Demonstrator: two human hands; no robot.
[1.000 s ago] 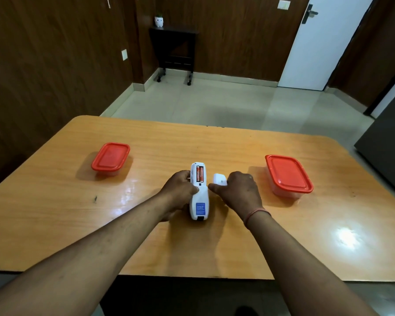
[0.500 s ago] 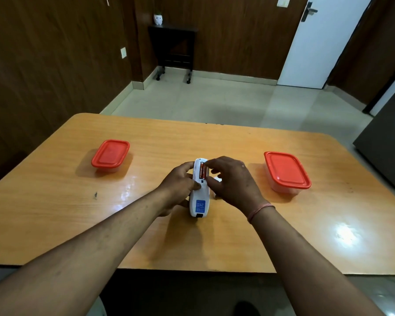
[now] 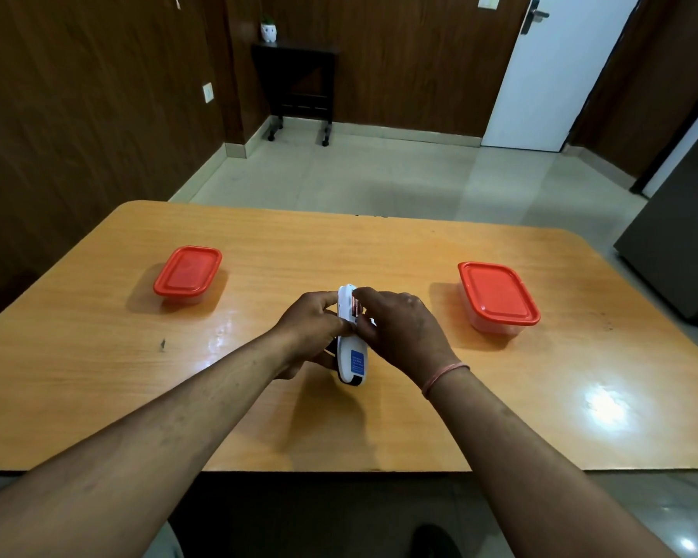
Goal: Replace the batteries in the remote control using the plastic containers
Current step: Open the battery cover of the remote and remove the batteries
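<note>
Left hand [image 3: 315, 328] grips the remote [image 3: 351, 340] just above mid-table, back up, its bay open; right hand [image 3: 395, 328] pinches a battery [image 3: 356, 306] in it. Both red-lidded boxes, left box [image 3: 187, 271] and right box [image 3: 497, 294], sit shut: swapping has barely begun.

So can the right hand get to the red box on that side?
Probably yes. The right hand is busy at the remote, but only bare table lies between it and the right red box, whose lid is on.
</note>
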